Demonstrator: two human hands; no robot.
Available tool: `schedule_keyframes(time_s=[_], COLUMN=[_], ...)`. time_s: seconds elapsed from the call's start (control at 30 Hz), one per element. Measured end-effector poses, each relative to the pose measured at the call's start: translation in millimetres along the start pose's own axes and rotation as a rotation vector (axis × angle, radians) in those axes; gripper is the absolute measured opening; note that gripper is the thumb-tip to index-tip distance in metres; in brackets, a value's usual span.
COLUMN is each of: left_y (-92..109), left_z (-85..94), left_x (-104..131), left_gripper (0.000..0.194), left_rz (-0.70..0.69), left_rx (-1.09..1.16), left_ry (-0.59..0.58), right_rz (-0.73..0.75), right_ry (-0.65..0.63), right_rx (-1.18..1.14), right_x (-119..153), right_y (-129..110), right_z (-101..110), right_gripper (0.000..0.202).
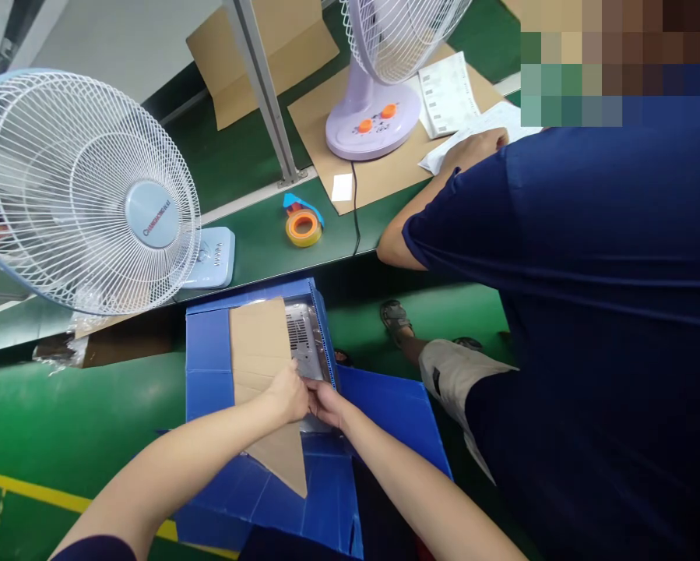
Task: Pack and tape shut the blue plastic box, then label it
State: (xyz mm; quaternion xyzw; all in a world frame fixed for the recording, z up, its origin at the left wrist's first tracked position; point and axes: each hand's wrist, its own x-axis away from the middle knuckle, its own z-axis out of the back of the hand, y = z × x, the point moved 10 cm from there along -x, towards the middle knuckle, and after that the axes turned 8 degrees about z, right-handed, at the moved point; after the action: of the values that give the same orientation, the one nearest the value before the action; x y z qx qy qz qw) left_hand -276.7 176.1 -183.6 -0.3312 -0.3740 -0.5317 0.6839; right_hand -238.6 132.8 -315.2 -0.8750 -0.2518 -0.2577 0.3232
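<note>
A blue corrugated plastic box with its flaps folded out stands below the bench edge. Across its opening lies a brown cardboard sheet. Beside the sheet, a grey slotted part under clear film shows inside the box. My left hand is closed at the right edge of the cardboard sheet, fingers curled around it. Against it, my right hand has its fingers bent together over the grey part; what they pinch is hidden behind the left hand.
On the green bench stand a light blue fan, a tape dispenser and a lilac fan on cardboard. A metal post rises behind. Close on the right, a person in a dark blue shirt leans over papers.
</note>
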Motion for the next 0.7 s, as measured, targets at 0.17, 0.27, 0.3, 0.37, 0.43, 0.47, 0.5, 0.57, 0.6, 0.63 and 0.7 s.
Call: schedule_keyframes(time_s=[0.17, 0.27, 0.3, 0.37, 0.43, 0.47, 0.5, 0.57, 0.6, 0.63, 0.7], left_y=[-8, -22, -25, -30, -32, -33, -34, -35, -35, -35, -35], left_z=[-8.2, -5.4, -3.3, -0.2, 2.9, 5.3, 8.5, 15.5, 18.0, 19.3, 18.5], left_x=[18, 35, 41, 52, 62, 66, 69, 74, 75, 76, 76], left_gripper=[0.027, 0.042, 0.046, 0.048, 0.048, 0.048, 0.047, 0.047, 0.046, 0.047, 0.049], left_rz=[-0.011, 0.01, 0.015, 0.01, 0.017, 0.033, 0.051, 0.081, 0.091, 0.096, 0.112], left_rx=[-0.012, -0.02, -0.023, -0.029, -0.037, -0.041, -0.041, -0.032, -0.024, -0.015, 0.008], left_ry=[0.004, 0.069, 0.095, 0.123, 0.129, 0.134, 0.142, 0.159, 0.158, 0.148, 0.11], right_rz=[-0.03, 0.007, 0.037, 0.111, 0.172, 0.188, 0.193, 0.186, 0.182, 0.181, 0.195], right_ry=[-0.013, 0.141, 0.219, 0.374, 0.479, 0.511, 0.533, 0.559, 0.564, 0.565, 0.557], right_rx=[0.083, 0.216, 0.272, 0.384, 0.469, 0.497, 0.518, 0.538, 0.538, 0.534, 0.517], right_x=[-12, -28, -31, -33, -32, -32, -34, -39, -43, -48, -55], right_y=[9, 10, 8, 0, -7, -8, -10, -13, -15, -19, -28], right_z=[-2, 15, 26, 51, 74, 83, 90, 99, 101, 102, 102], right_gripper=[0.048, 0.044, 0.043, 0.045, 0.052, 0.055, 0.058, 0.058, 0.055, 0.051, 0.046])
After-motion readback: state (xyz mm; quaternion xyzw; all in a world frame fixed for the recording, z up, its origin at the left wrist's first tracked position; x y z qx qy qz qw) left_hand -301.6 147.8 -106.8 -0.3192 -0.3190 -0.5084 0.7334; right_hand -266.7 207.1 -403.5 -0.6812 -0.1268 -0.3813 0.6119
